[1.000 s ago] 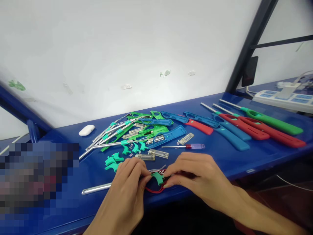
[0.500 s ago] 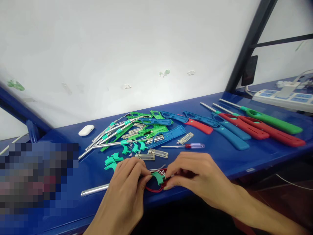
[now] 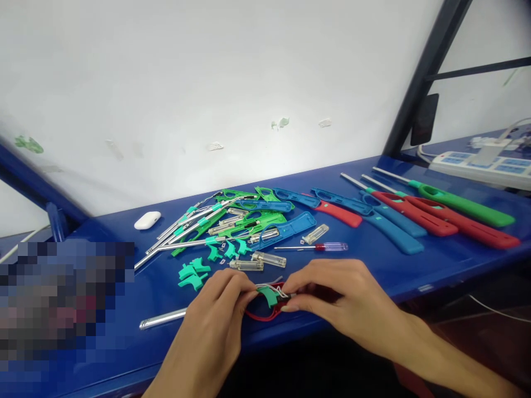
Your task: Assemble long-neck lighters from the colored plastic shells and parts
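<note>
A red lighter casing [image 3: 260,318] lies near the table's front edge, with a metal tube [image 3: 162,319] sticking out to the left. My left hand [image 3: 215,309] is closed around the front of the casing, covering where the tube joins it. Inside the casing sits a teal trigger [image 3: 269,297], beside thin white wires [image 3: 277,288] and a small black part [image 3: 284,298]. At that black part, my right hand [image 3: 332,290] has thumb and fingertips pinched together. The handle end of the casing is hidden behind the right hand.
Loose teal triggers [image 3: 193,276], clear fuel tanks [image 3: 269,259] and a screwdriver [image 3: 329,247] lie just beyond my hands. Green and blue casing halves [image 3: 290,228] with metal tubes are heaped behind. Long lighters [image 3: 431,215] lie at right, a white earbud case [image 3: 147,220] at left.
My right fingers have shifted slightly on the black part, and more of it and the white wires now shows. The left hand keeps its hold on the red casing.
</note>
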`<state>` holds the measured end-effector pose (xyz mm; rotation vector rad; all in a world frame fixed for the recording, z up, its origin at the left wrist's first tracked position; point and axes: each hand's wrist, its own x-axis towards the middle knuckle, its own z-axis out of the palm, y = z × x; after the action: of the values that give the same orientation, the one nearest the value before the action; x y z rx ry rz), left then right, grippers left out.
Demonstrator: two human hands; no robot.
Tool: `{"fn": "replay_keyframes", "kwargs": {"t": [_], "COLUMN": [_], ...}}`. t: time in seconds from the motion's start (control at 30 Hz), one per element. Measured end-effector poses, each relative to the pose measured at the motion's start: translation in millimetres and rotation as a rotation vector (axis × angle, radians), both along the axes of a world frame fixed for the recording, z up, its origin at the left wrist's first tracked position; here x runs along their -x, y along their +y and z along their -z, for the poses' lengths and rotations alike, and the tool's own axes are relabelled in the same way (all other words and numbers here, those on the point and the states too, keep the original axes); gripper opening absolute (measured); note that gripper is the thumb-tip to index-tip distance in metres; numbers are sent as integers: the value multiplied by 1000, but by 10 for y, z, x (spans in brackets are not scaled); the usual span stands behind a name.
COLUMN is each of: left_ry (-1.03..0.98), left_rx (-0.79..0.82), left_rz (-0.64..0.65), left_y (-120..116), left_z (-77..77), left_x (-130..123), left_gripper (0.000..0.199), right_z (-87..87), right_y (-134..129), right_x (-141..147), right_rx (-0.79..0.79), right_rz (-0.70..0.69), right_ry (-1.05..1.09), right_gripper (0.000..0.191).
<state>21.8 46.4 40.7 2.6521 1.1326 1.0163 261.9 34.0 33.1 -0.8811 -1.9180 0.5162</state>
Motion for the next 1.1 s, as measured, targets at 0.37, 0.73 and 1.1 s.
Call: {"fn": "replay_keyframes", "kwargs": {"t": [0.37, 0.73, 1.1], "left_ry": [222, 368, 154], "left_rx": [-284, -357, -248], "left_rz": [-67, -59, -28], "left_y": [-95, -132, -81], "left_z": [27, -54, 22], "left_x": [76, 84, 111], "left_gripper": [41, 42, 20], "right_z": [31, 31, 41], "right_y": [19, 4, 20], "right_x": [-10, -8, -43], "right_rx": [-37, -95, -96], "right_rz": [-16, -30, -39], "right_ry": [-57, -63, -89], "right_gripper": [4, 7, 14]}}
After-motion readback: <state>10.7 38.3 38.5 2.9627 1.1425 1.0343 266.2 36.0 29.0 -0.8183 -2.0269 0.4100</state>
